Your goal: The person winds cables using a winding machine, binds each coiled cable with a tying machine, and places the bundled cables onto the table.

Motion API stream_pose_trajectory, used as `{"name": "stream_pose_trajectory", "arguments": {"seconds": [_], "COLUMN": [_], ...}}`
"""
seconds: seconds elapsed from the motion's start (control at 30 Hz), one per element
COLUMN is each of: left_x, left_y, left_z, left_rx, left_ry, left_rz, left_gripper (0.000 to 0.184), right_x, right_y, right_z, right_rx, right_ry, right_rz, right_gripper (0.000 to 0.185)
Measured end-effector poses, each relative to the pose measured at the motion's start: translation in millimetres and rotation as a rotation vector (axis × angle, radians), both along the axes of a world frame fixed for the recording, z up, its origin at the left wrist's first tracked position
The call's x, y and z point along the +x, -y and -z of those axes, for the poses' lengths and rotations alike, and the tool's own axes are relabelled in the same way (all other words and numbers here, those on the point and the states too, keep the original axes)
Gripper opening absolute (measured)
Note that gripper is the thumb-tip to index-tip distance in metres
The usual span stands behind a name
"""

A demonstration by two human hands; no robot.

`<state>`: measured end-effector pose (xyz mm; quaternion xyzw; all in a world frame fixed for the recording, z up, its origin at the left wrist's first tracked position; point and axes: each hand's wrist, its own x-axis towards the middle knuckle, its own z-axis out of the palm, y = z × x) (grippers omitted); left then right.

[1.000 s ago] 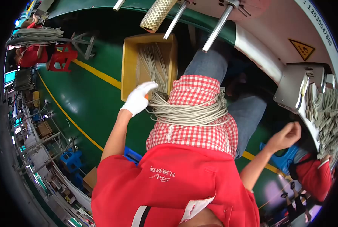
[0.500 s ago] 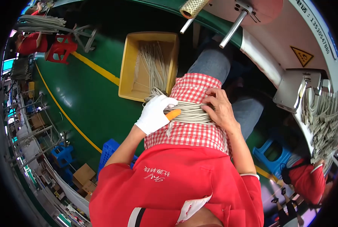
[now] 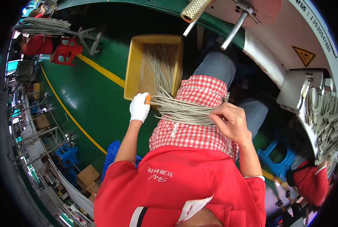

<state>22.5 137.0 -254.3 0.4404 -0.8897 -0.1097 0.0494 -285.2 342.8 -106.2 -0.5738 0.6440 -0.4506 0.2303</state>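
Observation:
A bundle of thin grey cables [image 3: 188,111] lies across the red-and-white checked apron [image 3: 201,89] on my lap. My left hand [image 3: 139,108], in a white glove with an orange cover on one finger, is closed at the bundle's left end, where some strands reach it. My bare right hand [image 3: 232,122] has its fingers curled and pinched at the right end of the bundle; its fingertips partly hide the cable ends there. Beside my lap, a yellow bin [image 3: 128,72] holds more grey cables [image 3: 159,68], some trailing over its near edge towards the bundle.
A machine with metal rods [image 3: 235,30] and a warning label [image 3: 303,56] stands ahead and right. Grey cables [image 3: 326,121] hang beside it. A blue stool [image 3: 276,157] and a co-worker [image 3: 309,181] are at right. A red stool [image 3: 66,51] and another person are far left.
My left hand has moved left off the middle of the bundle to its left end. My right hand has shifted slightly right and down, its fingers now curled in. The cables look more spread out.

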Motion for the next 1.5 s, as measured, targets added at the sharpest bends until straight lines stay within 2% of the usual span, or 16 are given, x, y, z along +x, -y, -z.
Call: {"name": "stream_pose_trajectory", "arguments": {"seconds": [0.07,0.1,0.17,0.23,0.3,0.37,0.5,0.57,0.8,0.87,1.0,1.1,1.17,1.3,1.4,1.5], "left_x": [47.1,107.3,104.1,142.4,82.1,11.5,-41.2,-52.5,-50.7,-95.6,-162.7,-178.0,-173.7,-156.1,-175.3,-180.8], "left_y": [10.6,25.1,28.1,82.0,124.5,142.1,142.3,132.6,82.2,36.8,-36.2,-41.2,-24.9,-4.2,-17.7,-31.3], "left_z": [44.9,118.3,104.0,172.3,59.5,-61.6,-175.4,-187.2,-103.3,-125.0,-174.8,-184.7,-183.7,-184.4,-187.9,-192.6], "left_rx": [0.307,0.502,0.846,0.801,1.044,0.391,-0.608,-0.622,0.136,0.187,0.783,1.074,0.659,0.664,0.503,0.929], "left_ry": [0.291,0.198,-0.215,-0.669,-1.381,-1.232,-0.886,-0.928,0.114,-0.089,-0.446,-0.523,-0.42,-0.567,-0.688,-0.417], "left_rz": [-0.319,-0.446,-0.96,-0.852,-0.76,-0.736,0.008,0.031,0.167,0.251,0.531,0.438,0.498,0.405,0.661,0.663], "left_gripper": [0.02,0.018,0.019,0.026,0.031,0.027,0.027,0.022,0.05,0.039,0.042,0.023,0.011,0.004,0.018,0.018], "right_x": [-4.1,-7.8,-22.3,-35.2,-41.6,-45.6,-59.7,-67.9,-49.8,-41.1,-20.9,-24.5,-31.6,-38.7,-31.5,-28.4], "right_y": [-0.5,-1.4,-3.9,-17.8,-29.9,-40.5,-57.9,-61.6,-51.6,-44.7,-1.8,15.1,16.9,1.1,4.8,14.1], "right_z": [11.1,18.4,43.1,74.9,93.6,102.0,116.1,109.2,3.5,-6.8,-20.1,-44.4,-55.7,-41.8,-43.0,-63.6], "right_rx": [0.05,0.078,0.175,0.222,0.219,0.28,0.086,-0.025,-0.058,0.017,-0.007,-0.018,-0.057,0.136,0.183,0.122], "right_ry": [-0.085,-0.13,-0.171,-0.178,-0.158,-0.107,0.096,0.272,-0.079,-0.136,-0.149,-0.2,-0.203,-0.18,-0.154,-0.153], "right_rz": [-0.013,-0.01,-0.003,0.07,0.128,0.179,0.547,0.651,0.505,0.399,0.149,0.001,-0.038,0.059,0.054,-0.01], "right_gripper": [0.008,0.009,0.018,0.02,0.018,0.016,0.007,0.009,0.008,0.012,0.018,0.02,0.019,0.02,0.02,0.021]}}
